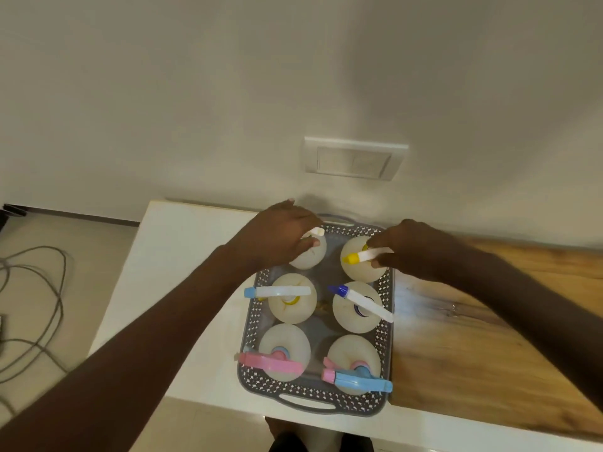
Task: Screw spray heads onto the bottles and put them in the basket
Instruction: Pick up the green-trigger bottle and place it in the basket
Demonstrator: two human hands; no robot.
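Note:
A grey perforated basket (388,324) with handles holds several cream round bottles, each with a spray head on top. My left hand (277,236) grips the white spray head of the far-left bottle (310,256). My right hand (411,246) holds the white, yellow-tipped spray head (365,256) on the far-right bottle (359,272). In the middle row stand a bottle with a light-blue-tipped head (277,291) and one with a dark-blue-tipped head (359,301). Nearest me are a bottle with a pink head (270,363) and one with a blue and pink head (355,381).
The basket rests on a white table (182,256), next to a wooden tabletop (489,337) on the right. A wall with a white switch plate (354,158) rises right behind. Grey cables (36,308) lie on the floor at the left.

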